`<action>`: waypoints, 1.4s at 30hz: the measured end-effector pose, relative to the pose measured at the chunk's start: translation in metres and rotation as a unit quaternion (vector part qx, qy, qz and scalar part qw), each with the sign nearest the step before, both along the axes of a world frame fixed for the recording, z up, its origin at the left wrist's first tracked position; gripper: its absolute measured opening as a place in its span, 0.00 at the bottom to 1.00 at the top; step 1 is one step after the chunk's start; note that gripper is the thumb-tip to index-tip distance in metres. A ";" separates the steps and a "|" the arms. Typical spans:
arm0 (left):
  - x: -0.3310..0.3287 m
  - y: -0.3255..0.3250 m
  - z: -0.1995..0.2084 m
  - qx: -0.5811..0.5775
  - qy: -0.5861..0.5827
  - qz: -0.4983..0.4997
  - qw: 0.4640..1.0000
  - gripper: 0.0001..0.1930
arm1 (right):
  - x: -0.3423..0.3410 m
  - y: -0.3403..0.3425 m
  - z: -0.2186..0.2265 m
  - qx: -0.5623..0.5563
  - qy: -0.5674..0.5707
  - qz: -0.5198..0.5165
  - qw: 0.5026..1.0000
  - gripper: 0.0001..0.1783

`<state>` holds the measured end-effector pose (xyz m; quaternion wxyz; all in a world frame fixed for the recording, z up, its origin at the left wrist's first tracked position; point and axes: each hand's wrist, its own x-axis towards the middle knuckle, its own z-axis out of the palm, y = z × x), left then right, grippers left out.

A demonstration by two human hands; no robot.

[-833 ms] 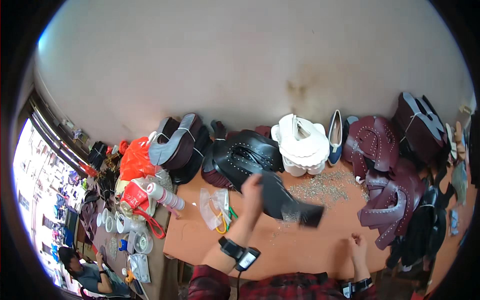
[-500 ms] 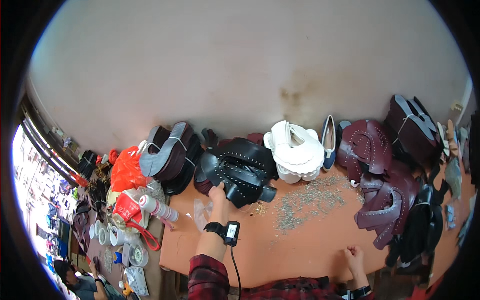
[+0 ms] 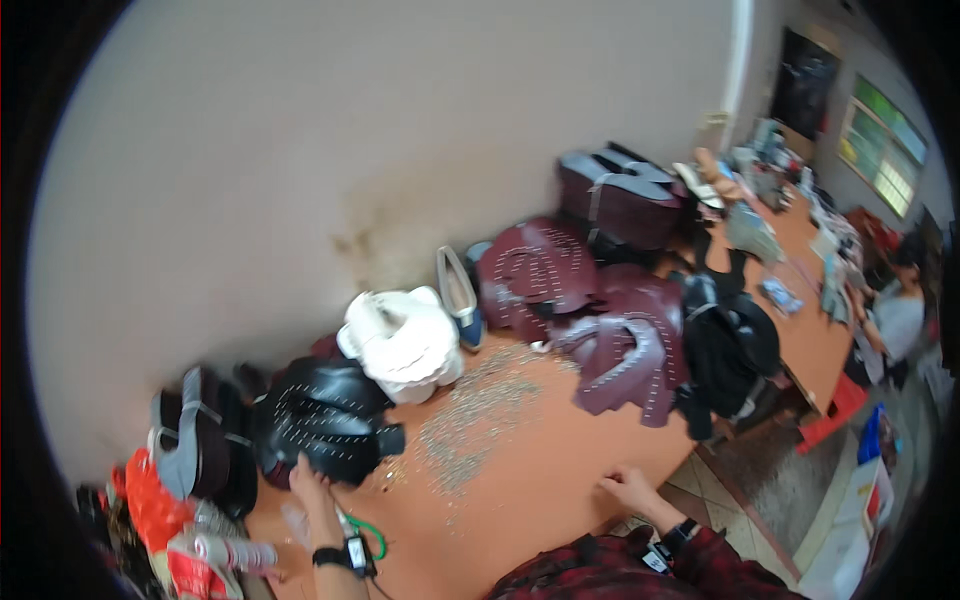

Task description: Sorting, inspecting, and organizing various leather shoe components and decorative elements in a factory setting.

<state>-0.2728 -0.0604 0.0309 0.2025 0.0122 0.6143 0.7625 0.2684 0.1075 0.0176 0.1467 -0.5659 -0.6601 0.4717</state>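
The black studded pieces (image 3: 330, 422) were heaped toward the bench's (image 3: 545, 470) left end, beside the white scalloped pieces (image 3: 405, 345). Their lower edge was met by the left hand (image 3: 312, 487); whether one was pinched could not be told. The right hand (image 3: 628, 488) was held curled, fingers drawn together, near the front edge. Small metal bits (image 3: 480, 410) were scattered between.

No wording or numbers legible. White-faced device (image 3: 357, 554) on the left wrist: dark mark, too small to make out. White tag (image 3: 656, 562) by the right wrist: illegible. Red bag (image 3: 192, 576), near left: pale printing, blurred.
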 end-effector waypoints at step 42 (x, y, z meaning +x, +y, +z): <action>0.221 -0.117 0.094 -0.129 0.186 -0.081 0.971 0.17 | 0.166 0.102 -0.067 0.121 0.160 -0.502 0.841 0.06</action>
